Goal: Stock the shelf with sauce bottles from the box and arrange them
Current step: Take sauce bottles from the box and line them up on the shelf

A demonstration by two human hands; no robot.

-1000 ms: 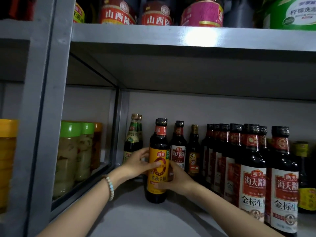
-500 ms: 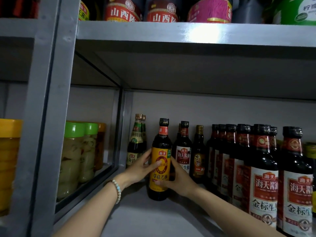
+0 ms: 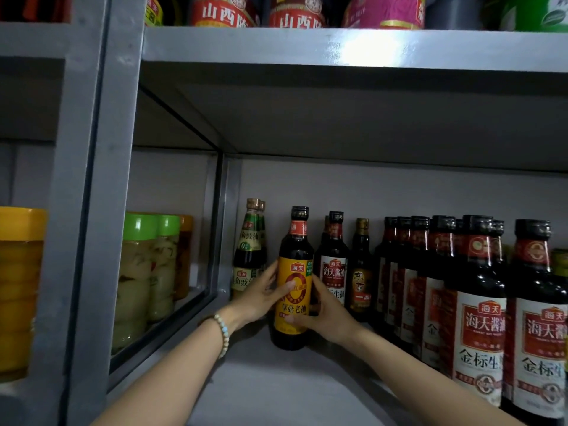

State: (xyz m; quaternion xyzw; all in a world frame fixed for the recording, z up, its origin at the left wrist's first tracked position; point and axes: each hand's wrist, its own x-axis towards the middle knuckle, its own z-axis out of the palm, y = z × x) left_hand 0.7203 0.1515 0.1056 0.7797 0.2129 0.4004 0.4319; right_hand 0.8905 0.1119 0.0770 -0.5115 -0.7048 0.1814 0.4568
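Far left, in the neighbouring bay, stand a yellow-lidded jar [image 3: 20, 290] and green-lidded pickle jars [image 3: 144, 278], well apart from the work. Past the grey upright [image 3: 101, 210], at the back corner of the shelf [image 3: 276, 392], two green-labelled bottles [image 3: 249, 250] stand one behind the other.

Next comes the left hand [image 3: 261, 298], a beaded bracelet [image 3: 223, 333] on its wrist, fingers spread and laid against the left flank of the yellow-labelled sauce bottle [image 3: 293, 290]. The bottle stands upright, its base seemingly on the shelf board, though the dim light makes it hard to be sure it is fully set down. The right hand [image 3: 322, 315] cups the bottle's lower right side, thumb across the bottom of the label. So both hands are closed loosely around the one bottle, which sits between them, label facing out.

The step in hand looks like arranging: seating this bottle in the gap between the green-labelled pair and the red-labelled soy bottle [image 3: 333, 265] just beside it on the right. The next move likely calls for a small push back and a slight turn to square the label, without knocking its neighbours.

Further right, a small dark bottle [image 3: 361, 272] and then a long row of red-labelled bottles [image 3: 479, 318] run toward the front edge.
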